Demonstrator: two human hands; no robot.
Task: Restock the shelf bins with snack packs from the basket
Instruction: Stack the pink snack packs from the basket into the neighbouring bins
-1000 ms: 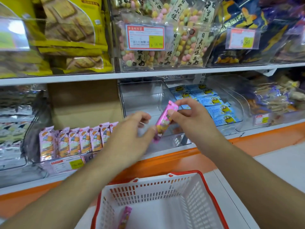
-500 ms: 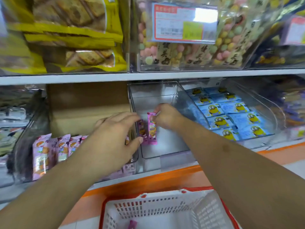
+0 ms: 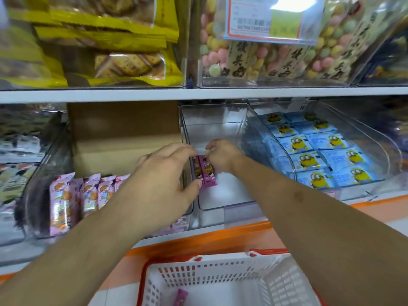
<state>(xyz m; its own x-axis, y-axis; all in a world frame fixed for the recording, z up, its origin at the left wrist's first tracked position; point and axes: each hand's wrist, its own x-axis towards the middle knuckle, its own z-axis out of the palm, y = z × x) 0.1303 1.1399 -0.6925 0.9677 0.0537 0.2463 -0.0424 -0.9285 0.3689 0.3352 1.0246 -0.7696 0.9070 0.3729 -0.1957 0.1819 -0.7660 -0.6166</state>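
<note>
Carried from mid-air above the basket a second ago into the clear, hard-walled plastic bin (image 3: 217,129) in the middle of the lower shelf, and now stood upright on its bare floor at the left wall: two slim purple-pink foil snack packs (image 3: 204,173), touching side by side. Right hand (image 3: 221,156) curled over the top of the right-hand pack, fingertips pinching its crimped upper edge; left hand (image 3: 164,180) loosely spread, thumb and forefinger bracketing the pair from the near-left, exact contact hard to tell through the bin wall. Judged from this, the placing step nearly complete, with only release and withdrawal left for these two. Down near, in the white slotted plastic basket with red rim (image 3: 220,281), one more purple pack (image 3: 180,297) lying flat, so more restocking probably ahead. Left of the bin, a row of glossy pale-pink pouches (image 3: 86,193) standing upright; right of it, flat light-blue packets with yellow cartoon figures (image 3: 318,155), laid in rows.
</note>
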